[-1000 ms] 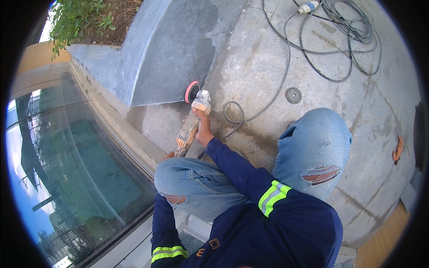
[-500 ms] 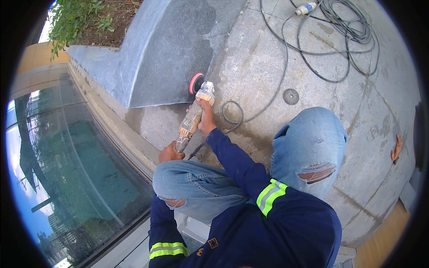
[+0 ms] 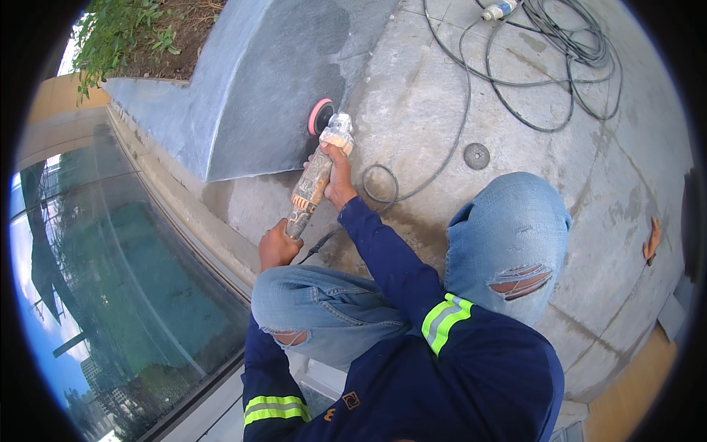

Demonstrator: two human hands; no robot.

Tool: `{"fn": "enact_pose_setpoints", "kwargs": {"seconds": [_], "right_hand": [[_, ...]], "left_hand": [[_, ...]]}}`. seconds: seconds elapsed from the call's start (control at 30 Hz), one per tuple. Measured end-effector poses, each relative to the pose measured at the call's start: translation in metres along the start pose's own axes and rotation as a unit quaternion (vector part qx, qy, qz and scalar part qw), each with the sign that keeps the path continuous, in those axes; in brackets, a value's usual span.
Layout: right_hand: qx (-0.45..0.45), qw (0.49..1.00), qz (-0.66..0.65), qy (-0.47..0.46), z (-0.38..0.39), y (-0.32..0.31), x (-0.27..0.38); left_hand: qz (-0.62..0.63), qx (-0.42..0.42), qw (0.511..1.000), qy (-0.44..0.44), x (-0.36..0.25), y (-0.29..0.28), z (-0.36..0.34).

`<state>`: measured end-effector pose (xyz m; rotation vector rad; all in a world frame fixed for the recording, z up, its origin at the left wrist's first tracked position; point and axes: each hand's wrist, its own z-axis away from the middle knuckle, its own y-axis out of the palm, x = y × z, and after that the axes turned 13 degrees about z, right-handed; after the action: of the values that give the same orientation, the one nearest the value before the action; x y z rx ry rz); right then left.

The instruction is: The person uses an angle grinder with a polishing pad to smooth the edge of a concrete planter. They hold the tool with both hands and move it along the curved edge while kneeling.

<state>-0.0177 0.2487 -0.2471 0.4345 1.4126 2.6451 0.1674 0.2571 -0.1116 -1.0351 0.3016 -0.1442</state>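
A dust-covered angle grinder point(image 3: 315, 177) with a pink round pad point(image 3: 319, 116) is pressed against the sloped grey stone wall point(image 3: 272, 81) of a planter. My right hand point(image 3: 339, 177) grips the grinder's body near the head. My left hand point(image 3: 278, 244) is closed around the rear end of the handle, just above my left knee. Its black cable point(image 3: 383, 184) loops over the concrete floor behind my right hand. I sit crouched in torn blue jeans and a dark jacket with reflective stripes.
A coil of black cable point(image 3: 560, 51) with a blue plug point(image 3: 499, 10) lies at the far right. A round floor drain point(image 3: 476, 155) sits right of the grinder. A glass pane point(image 3: 110, 295) runs along my left. Plants and soil point(image 3: 140, 37) fill the planter.
The grinder and both hands have moved slightly up along the stone face; the pad sits a little higher on the slope than a second ago.
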Motion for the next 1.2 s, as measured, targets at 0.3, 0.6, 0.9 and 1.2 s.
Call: {"fn": "enact_pose_setpoints", "kwargs": {"seconds": [0.3,0.6,0.9,1.2], "right_hand": [[-0.010,0.999,-0.006,0.039,0.021,-0.020,-0.036],[0.011,0.999,-0.022,0.021,0.006,-0.006,-0.006],[-0.021,0.998,-0.024,0.052,0.014,-0.026,-0.025],[0.001,1.000,0.010,0.010,0.007,-0.015,-0.012]], "left_hand": [[0.104,-0.003,0.994,-0.045,0.035,0.012,0.033],[-0.015,0.019,0.998,-0.062,-0.018,-0.008,0.014],[0.028,0.006,0.999,-0.046,-0.003,0.004,0.031],[0.017,0.026,0.999,-0.036,0.004,0.012,0.012]]}}
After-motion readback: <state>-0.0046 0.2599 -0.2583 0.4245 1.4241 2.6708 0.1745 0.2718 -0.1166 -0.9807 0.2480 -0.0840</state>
